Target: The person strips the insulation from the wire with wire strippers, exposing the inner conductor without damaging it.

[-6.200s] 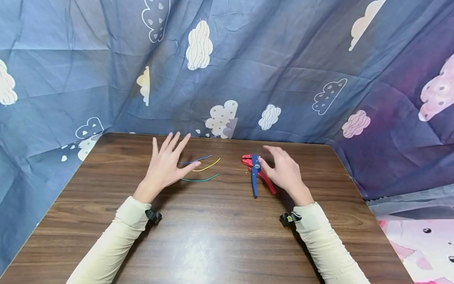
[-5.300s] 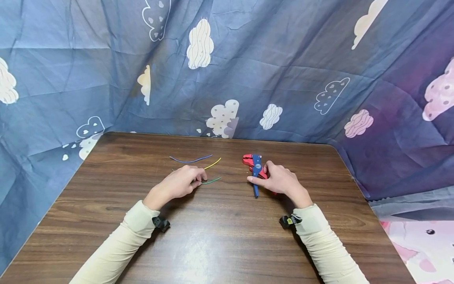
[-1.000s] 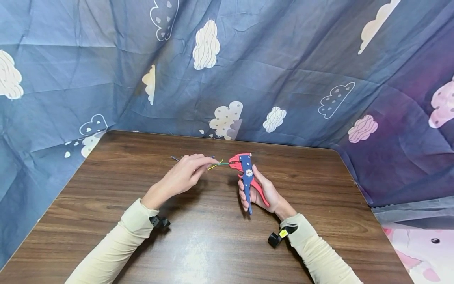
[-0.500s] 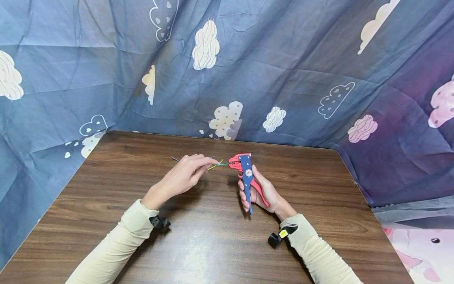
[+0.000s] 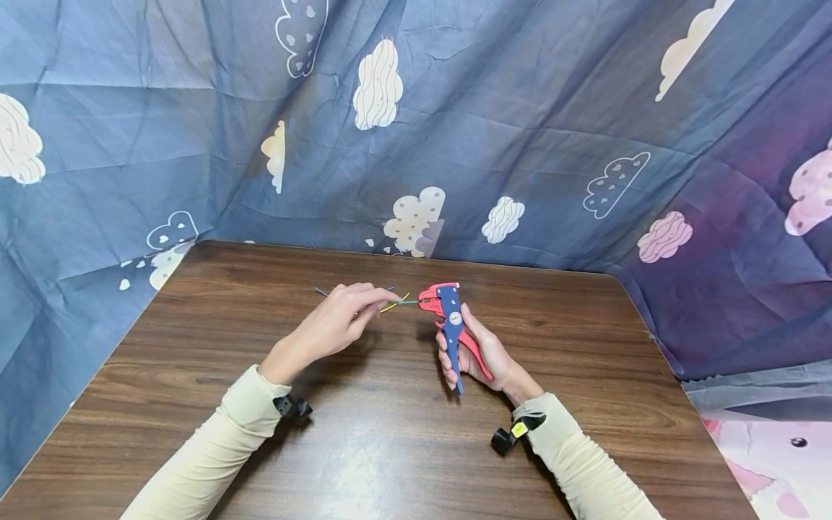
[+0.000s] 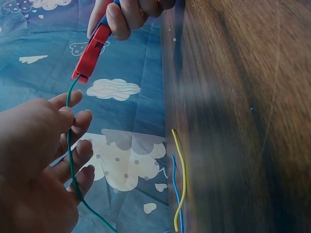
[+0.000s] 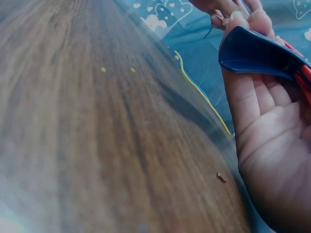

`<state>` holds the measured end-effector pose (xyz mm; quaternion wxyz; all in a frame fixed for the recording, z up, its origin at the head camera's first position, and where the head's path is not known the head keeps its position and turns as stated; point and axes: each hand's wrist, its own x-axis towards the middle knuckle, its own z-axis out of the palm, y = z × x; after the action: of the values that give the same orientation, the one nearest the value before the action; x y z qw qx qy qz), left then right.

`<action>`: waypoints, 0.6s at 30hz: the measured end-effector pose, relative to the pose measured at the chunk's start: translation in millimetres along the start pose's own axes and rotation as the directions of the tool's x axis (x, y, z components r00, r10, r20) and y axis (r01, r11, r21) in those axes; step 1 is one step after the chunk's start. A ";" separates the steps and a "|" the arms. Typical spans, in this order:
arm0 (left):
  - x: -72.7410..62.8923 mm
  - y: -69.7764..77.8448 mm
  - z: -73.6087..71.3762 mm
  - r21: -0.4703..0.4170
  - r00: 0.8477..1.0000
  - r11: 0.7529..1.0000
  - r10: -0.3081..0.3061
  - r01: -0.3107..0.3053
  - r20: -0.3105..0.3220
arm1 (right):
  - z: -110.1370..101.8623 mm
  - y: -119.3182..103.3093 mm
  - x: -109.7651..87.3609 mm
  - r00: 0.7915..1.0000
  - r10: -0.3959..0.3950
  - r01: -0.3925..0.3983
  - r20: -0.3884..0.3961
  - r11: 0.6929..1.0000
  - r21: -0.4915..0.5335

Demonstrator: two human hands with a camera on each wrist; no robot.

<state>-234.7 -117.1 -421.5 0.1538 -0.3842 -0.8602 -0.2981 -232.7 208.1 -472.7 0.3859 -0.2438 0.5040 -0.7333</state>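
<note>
Between the thumb and fingers of my left hand [image 5: 331, 325] I pinch a green wire [image 6: 71, 160], whose tail hangs past the palm in the left wrist view. Its far end reaches into the red jaws of a wire stripper [image 5: 453, 318]; the tip is hidden there. My right hand [image 5: 487, 354] grips the stripper, fingers curled round its blue handle [image 7: 257, 53] and the red handle against the palm side. The tool is held above the table, head pointing left. Beneath my left hand, a yellow wire [image 6: 182, 179] and a blue wire [image 6: 175, 179] lie close together on the table.
The brown wooden table [image 5: 390, 433] ends at a blue cloth backdrop [image 5: 312, 195] with cloud prints. A small brownish scrap [image 7: 221, 177] and tiny yellow specks [image 7: 132, 70] lie on the tabletop in the right wrist view.
Several seconds ago the stripper and green wire lay on the table; since then my right hand has lifted the stripper and my left the wire. Over the last second almost nothing has moved.
</note>
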 end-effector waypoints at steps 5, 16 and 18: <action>0.0 -1.1 0.2 -0.007 1.000 1.000 0.021 -0.021 -0.013 | 0.1 -0.3 0.0 1.000 0.002 -0.002 0.010 1.000 0.006; -0.4 -1.3 -1.0 -0.014 1.000 1.000 0.019 -0.019 -0.003 | -0.3 0.1 0.4 1.000 0.007 -0.007 -0.006 1.000 -0.005; -0.4 -1.0 -0.8 -0.013 1.000 1.000 0.021 -0.021 -0.005 | -0.5 0.3 0.3 1.000 0.008 -0.008 -0.010 1.000 -0.006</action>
<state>-235.2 -118.3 -421.4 0.1565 -0.3932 -0.8538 -0.3032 -233.2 208.0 -473.2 0.3854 -0.2393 0.5090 -0.7315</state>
